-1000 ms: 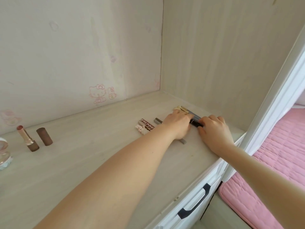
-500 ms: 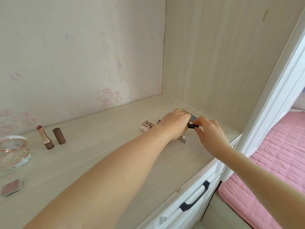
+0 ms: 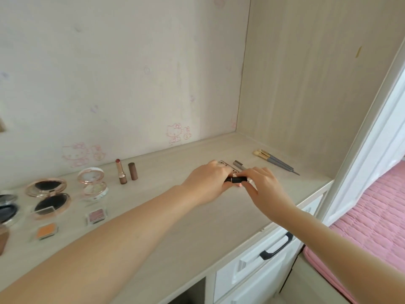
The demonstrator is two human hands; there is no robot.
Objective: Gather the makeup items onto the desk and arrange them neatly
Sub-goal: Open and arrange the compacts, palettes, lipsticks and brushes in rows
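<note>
Both of my hands are on one small black tube (image 3: 236, 179), held low over the counter (image 3: 175, 242). My left hand (image 3: 208, 183) curls round its left end and my right hand (image 3: 263, 187) pinches its right end; I cannot tell whether the tube touches the surface. I judge the gathering mostly done and the tidying about halfway. At nine o'clock from my hands a group already looks sorted: an uncapped lipstick (image 3: 121, 172) stands upright with its brown cap (image 3: 133, 171) just beside it. Farther out lie an open pink compact (image 3: 93, 185), an open rose-gold compact (image 3: 48, 194), a dark compact (image 3: 7, 207) cut off by the frame edge, a small pink pan (image 3: 95, 217) and an orange pan (image 3: 46, 231). At two o'clock a bundle of brushes (image 3: 274, 161) lies together, pointing toward the right-hand wall panel. What seems left is this tube, plus the patterned tube (image 3: 225, 165) and grey stick (image 3: 238, 166) at twelve o'clock just behind my fingers, which lie at loose angles. The patterned tube carries pale lettering, but my left hand covers part of it and I cannot read it. The only other markings are faint pink cartoon-cat drawings (image 3: 175, 132) on the back wall, with no words I can make out.
</note>
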